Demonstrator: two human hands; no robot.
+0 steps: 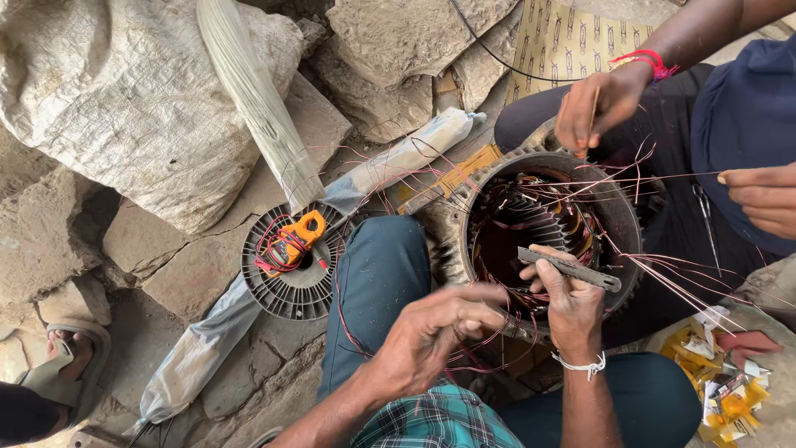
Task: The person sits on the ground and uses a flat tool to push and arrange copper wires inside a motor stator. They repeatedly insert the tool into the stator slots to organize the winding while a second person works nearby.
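**Both hands at the near rim of the motor stator**

Your right hand [572, 303] is closed around a flat grey metal file [570, 270], which lies across your fingers and points left and right over the near edge of the motor stator [547, 228]. The stator sits right of centre, between your knees, its open bore facing up and its slots packed with copper windings [531, 211].

Your left hand [431, 332] is just to the left of it, near the stator's near-left rim, with fingers curled and pinched together on thin reddish wire strands [481, 344] that loop out of the bore. How firmly it grips them you cannot tell.

On the far side, another person's hand [597, 104] pinches fine wires at the far rim, and their second hand [763, 199] at the far right pulls a strand taut.

To the left, a black fan cover [290, 265] lies on the stone floor [191, 265] with an orange clamp meter [303, 232] resting on it. A grey sack [124, 99] lies at the far left.
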